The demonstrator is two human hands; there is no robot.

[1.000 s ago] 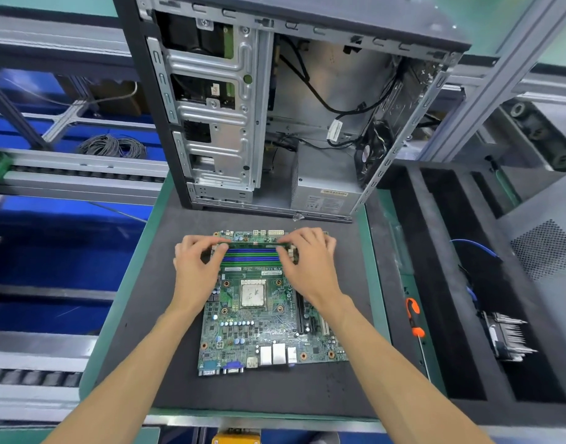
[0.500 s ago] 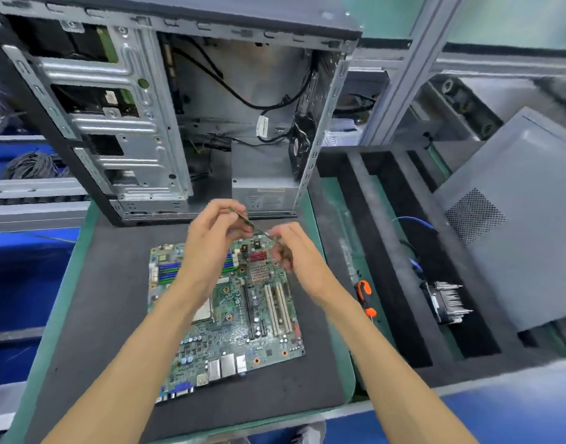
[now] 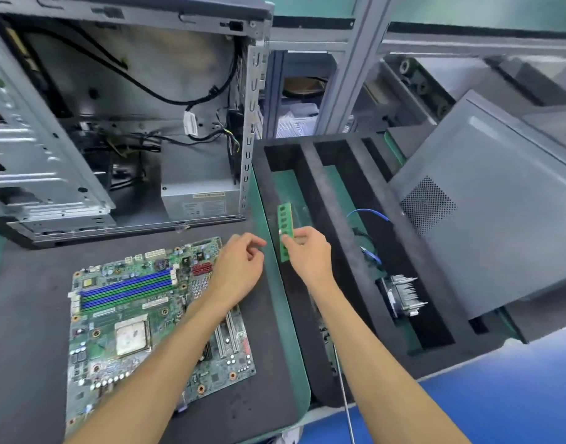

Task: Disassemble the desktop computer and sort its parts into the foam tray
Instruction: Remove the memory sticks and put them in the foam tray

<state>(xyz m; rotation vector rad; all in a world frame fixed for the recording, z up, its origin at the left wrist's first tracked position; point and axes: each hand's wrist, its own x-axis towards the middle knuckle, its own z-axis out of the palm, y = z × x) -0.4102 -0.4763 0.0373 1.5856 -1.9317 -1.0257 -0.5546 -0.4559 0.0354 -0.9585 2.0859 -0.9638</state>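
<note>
foam tray [image 3: 310, 187]: matt black, soft-looking
computer case [image 3: 83, 174]: bare grey sheet metal, dull sheen
side panel [image 3: 499, 219]: smooth grey metal
work mat [image 3: 28, 331]: matt dark, finely grained

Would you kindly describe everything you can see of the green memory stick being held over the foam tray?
The memory stick is a narrow green circuit board with a row of dark chips on its face. The right hand pinches its lower half between thumb and fingers, hiding part of it. It is held lengthwise over the leftmost slot of the black foam tray; whether it touches the tray's green floor cannot be told.
</note>
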